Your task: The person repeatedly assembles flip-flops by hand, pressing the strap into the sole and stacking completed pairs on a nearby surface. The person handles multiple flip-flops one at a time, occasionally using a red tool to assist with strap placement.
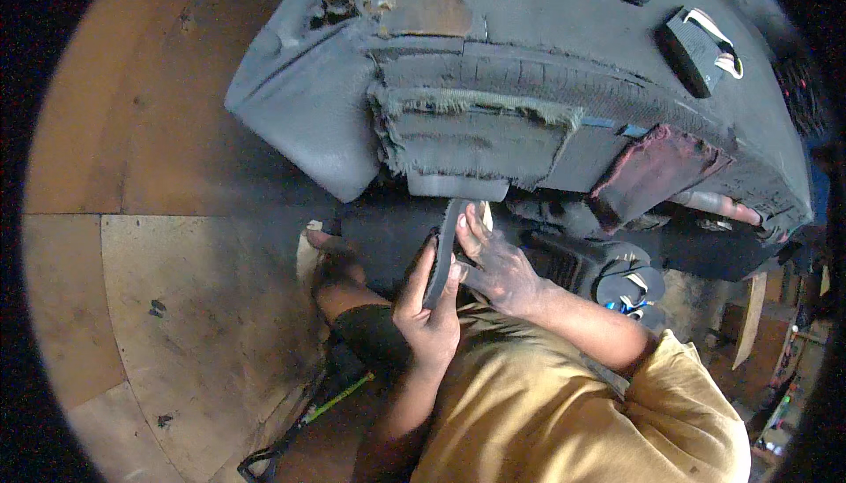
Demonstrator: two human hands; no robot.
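Observation:
A dark flip-flop (446, 249) stands nearly on edge between my hands, its far end against or just below a pale grey lip (458, 188) of a dusty machine. My left hand (426, 311) grips its near end, thumb on one side and fingers on the other. My right hand (504, 273) closes on it from the right, with fingers toward the far end. A small whitish bit shows by my right fingertips; I cannot tell whether it is the strap. Both hands are darkened with dust.
Above the lip hangs a frayed grey-green cloth (480, 144), with a reddish cloth (661, 174) to its right. Another flip-flop (701, 51) with white straps lies on the machine top. More flip-flops (630, 285) are stacked right of my arm. Brown boards (203, 307) cover the left side.

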